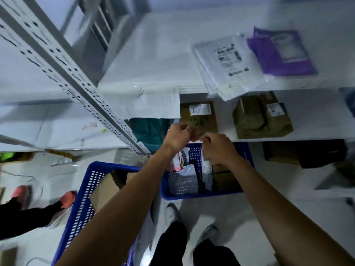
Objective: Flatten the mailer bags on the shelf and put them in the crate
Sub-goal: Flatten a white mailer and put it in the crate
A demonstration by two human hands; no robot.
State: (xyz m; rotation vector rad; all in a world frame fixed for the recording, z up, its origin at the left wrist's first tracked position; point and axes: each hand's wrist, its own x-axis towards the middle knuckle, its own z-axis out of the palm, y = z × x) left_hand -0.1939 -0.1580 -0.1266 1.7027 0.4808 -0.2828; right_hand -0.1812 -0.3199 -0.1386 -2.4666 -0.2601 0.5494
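**Above the crate, hands together, next bag not yet taken**

Over the far blue perforated plastic crate (201, 195) on the floor, the left hand (178, 135) and the right hand (218, 148) met knuckle to knuckle. Both had their fingers curled in. Motion blur hid whether they pinched anything between them, so I cannot tell if either held something.

Directly beneath them, grey and white flat mailer bags (184, 179) stood packed in that crate, beside a brown box. A second blue perforated crate (82, 196), holding cardboard, sat just to the left of it.

Higher up, on the white metal shelf (153, 54), a stack of white plastic mailer bags (224, 64) lay overhanging the front edge. A purple plastic mailer bag (282, 52) lay just to its right, partly on top. Brown cardboard boxes (261, 116) sat on the shelf below.

Judging by this, the work stood between bags: some were in the crate and more waited on the shelf. The next move would probably call for reaching up to the shelf, pressing a bag flat with open palms, then carrying it down into the crate.
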